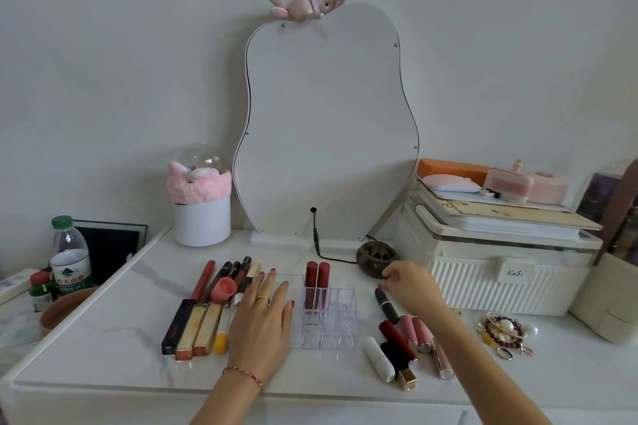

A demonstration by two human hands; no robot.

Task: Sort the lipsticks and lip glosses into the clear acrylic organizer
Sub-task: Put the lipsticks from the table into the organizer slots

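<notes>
- The clear acrylic organizer [328, 321] stands on the white tabletop [103, 348] in front of the wavy-edged mirror [324, 121], between the two hands.
- Two dark red lipsticks [317, 283] stand upright side by side in its back-left compartments; the other compartments that can be seen through the clear walls hold nothing.
- The left hand [264, 317] lies flat on the table just left of the organizer, fingers straight and spread, holding nothing; it wears a gold ring and a red cord bracelet.
- Under and left of that hand lies a row of lip glosses [196, 321]: black, gold and yellow tubes in front, slim red and black ones behind, with a coral cap among them.
- The right hand [411, 286] is to the right of the organizer, fingers curled down toward the top of a black lipstick [386, 304] lying on the table; the fingertips seem to touch it, but whether they pinch it I cannot tell.
- Nearer the front edge lie more lipsticks [397, 345]: a white one, a red-and-black one with a gold end, and pink tubes.
- A white ribbed storage box [490, 279] sits at right with flat items stacked on its lid; a heap of jewelry [502, 331] lies before it.
- A white round pot [202, 221] at the left of the mirror holds a pink fluffy headband.
</notes>
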